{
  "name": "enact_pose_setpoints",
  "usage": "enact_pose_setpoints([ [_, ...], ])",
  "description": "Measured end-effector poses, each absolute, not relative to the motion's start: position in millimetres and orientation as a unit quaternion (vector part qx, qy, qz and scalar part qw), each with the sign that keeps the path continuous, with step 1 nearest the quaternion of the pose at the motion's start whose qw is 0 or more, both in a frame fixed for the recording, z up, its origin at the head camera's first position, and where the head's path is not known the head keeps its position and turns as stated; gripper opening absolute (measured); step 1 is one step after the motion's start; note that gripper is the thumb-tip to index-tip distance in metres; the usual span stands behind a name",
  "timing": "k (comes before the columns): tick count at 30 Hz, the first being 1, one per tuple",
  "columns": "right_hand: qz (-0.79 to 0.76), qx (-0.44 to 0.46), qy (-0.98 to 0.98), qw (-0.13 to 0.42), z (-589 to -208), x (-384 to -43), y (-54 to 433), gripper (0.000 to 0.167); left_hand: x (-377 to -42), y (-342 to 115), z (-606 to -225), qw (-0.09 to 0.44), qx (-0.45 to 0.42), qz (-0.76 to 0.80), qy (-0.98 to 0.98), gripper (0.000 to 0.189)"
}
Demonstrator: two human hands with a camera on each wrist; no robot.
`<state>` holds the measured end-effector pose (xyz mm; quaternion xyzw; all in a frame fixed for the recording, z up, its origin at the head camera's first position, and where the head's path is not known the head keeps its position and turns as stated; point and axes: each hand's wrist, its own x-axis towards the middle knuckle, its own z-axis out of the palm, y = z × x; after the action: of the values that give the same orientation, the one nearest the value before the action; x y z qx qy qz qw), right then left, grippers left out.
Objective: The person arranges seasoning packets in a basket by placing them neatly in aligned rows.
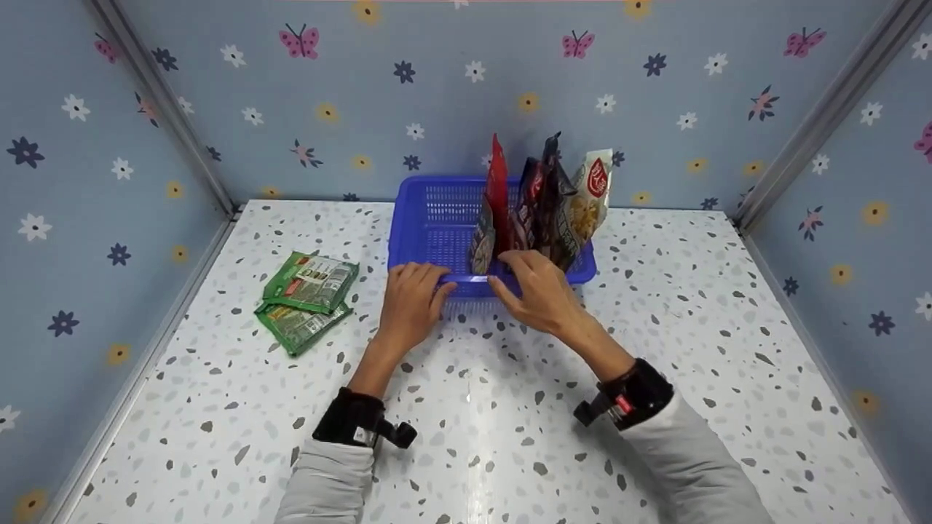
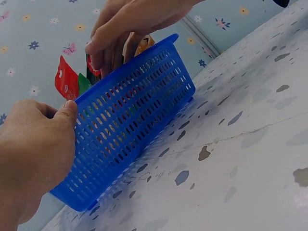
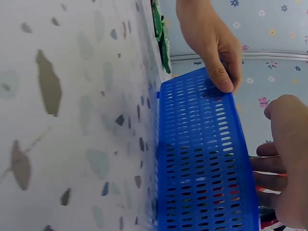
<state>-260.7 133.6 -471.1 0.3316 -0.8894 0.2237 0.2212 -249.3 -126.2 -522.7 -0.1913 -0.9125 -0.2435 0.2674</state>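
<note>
A blue plastic basket [image 1: 429,188] stands against the back wall with several snack packets upright in its right part. My left hand [image 1: 413,297] grips the left part of the front rim, thumb over it, seen also in the left wrist view as the near hand [image 2: 41,144]. The right hand [image 1: 537,287] reaches over the front rim, its fingers relaxed and dipping inside close to the packets, thumb above the rim. Nearest to it are a small greenish packet [image 1: 482,244], a red pouch [image 1: 497,189], dark packets [image 1: 546,196] and a pale gold bag [image 1: 588,200].
Two green packets [image 1: 312,282] lie overlapping on the speckled table [image 1: 466,451], left of the basket. Flower-printed panels [image 1: 466,94] enclose the table at the back and both sides. Packets fill the basket's right part, while its left floor [image 1: 445,247] is bare.
</note>
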Motion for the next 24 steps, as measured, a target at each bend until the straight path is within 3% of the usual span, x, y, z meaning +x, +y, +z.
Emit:
enact_pose_setpoints([
  [8, 0.149, 0.35, -0.895, 0.232, -489, -261, 137, 0.048, -249, -127, -521, 0.258, -0.192, -0.242, -0.915, 0.032],
  [24, 0.133, 0.341, -0.892, 0.266, -498, -262, 133, 0.033, -249, -126, -521, 0.262, -0.189, -0.248, -0.913, 0.027],
])
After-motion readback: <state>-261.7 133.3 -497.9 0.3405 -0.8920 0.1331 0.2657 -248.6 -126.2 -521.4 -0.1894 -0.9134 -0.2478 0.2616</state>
